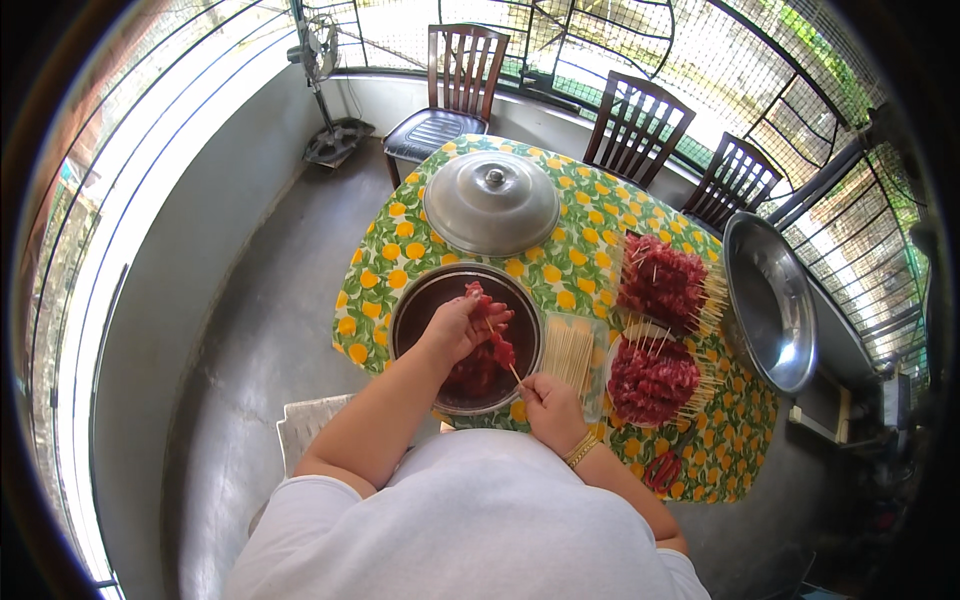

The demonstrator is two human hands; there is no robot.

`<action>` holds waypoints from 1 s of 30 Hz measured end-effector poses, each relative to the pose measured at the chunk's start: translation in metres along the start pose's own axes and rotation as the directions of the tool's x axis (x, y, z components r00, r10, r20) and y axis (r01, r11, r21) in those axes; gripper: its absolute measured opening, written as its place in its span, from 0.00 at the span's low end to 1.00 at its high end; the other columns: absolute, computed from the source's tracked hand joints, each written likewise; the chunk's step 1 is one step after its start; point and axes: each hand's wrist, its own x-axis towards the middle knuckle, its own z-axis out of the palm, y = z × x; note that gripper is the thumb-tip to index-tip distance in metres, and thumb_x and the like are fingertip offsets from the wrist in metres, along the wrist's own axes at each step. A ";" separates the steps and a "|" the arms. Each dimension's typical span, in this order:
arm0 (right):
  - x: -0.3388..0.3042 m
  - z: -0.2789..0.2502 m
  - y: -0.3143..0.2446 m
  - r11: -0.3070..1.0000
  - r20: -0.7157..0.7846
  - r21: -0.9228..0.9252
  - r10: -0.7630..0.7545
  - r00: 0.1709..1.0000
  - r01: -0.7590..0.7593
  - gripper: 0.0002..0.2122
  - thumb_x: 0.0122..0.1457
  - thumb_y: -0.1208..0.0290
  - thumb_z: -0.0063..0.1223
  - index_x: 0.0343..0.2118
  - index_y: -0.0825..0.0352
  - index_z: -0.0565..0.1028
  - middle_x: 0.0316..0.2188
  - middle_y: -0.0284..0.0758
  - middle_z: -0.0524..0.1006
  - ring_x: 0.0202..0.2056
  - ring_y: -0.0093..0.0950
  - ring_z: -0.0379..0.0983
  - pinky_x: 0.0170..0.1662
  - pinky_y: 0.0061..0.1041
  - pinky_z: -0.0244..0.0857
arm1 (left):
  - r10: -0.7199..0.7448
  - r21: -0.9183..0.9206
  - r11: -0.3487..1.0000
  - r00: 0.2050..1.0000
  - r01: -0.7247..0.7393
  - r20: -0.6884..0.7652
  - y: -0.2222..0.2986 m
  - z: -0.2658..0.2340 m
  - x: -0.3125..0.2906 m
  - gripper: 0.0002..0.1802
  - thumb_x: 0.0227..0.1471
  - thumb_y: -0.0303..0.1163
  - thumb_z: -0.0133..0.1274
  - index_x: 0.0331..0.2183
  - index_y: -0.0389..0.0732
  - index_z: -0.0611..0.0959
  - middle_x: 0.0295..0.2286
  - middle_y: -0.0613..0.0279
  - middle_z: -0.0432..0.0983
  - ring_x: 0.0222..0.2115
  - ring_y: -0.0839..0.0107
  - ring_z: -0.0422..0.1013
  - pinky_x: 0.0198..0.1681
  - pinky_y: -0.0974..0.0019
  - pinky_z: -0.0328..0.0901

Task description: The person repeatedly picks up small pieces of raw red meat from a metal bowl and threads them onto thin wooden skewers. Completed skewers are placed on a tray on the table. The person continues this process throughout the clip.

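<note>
Over a large metal pot [398, 335] with dark red meat in the bottom, my left hand [458, 326] is closed on a strip of raw meat [503, 350]. A bamboo skewer [516, 376] runs through the meat. Its lower end is pinched by my right hand [553, 408], just outside the pot's right rim. Part of the meat is hidden behind my left fingers. Beside my right hand lies a clear tray of bare bamboo skewers [570, 352].
Two piles of skewered meat [662, 285], [652, 382] sit to the right on the patterned tablecloth [378, 275]. A domed metal lid [490, 205] rests behind the pot. A big metal basin [765, 300] stands at the right edge. Wooden chairs [640, 125] line the far side.
</note>
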 end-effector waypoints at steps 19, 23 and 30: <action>-0.001 -0.006 -0.009 0.990 0.009 0.120 0.068 0.998 -0.069 0.05 0.59 0.76 0.52 0.33 0.74 0.77 0.24 0.42 0.76 0.24 0.30 0.73 0.30 0.27 0.66 | 0.140 0.043 0.989 0.990 -0.141 0.017 0.012 -0.002 0.011 0.10 0.64 0.34 0.46 0.40 0.37 0.75 0.37 0.48 0.79 0.41 0.53 0.78 0.46 0.51 0.74; 0.000 -0.007 -0.010 0.994 0.009 0.084 0.064 0.998 -0.065 0.05 0.59 0.77 0.53 0.33 0.74 0.77 0.24 0.43 0.77 0.25 0.31 0.74 0.30 0.27 0.67 | 0.174 0.042 0.984 0.985 -0.174 0.017 0.009 0.005 0.005 0.11 0.64 0.34 0.46 0.41 0.36 0.76 0.38 0.46 0.79 0.40 0.53 0.78 0.46 0.51 0.74; -0.001 -0.008 -0.009 0.992 0.018 0.110 0.062 0.998 -0.063 0.05 0.59 0.78 0.53 0.33 0.74 0.77 0.25 0.43 0.78 0.26 0.30 0.75 0.31 0.26 0.67 | 0.249 0.085 0.964 0.967 -0.253 0.052 0.010 0.016 0.000 0.11 0.64 0.34 0.47 0.40 0.36 0.76 0.36 0.49 0.79 0.39 0.54 0.78 0.47 0.54 0.74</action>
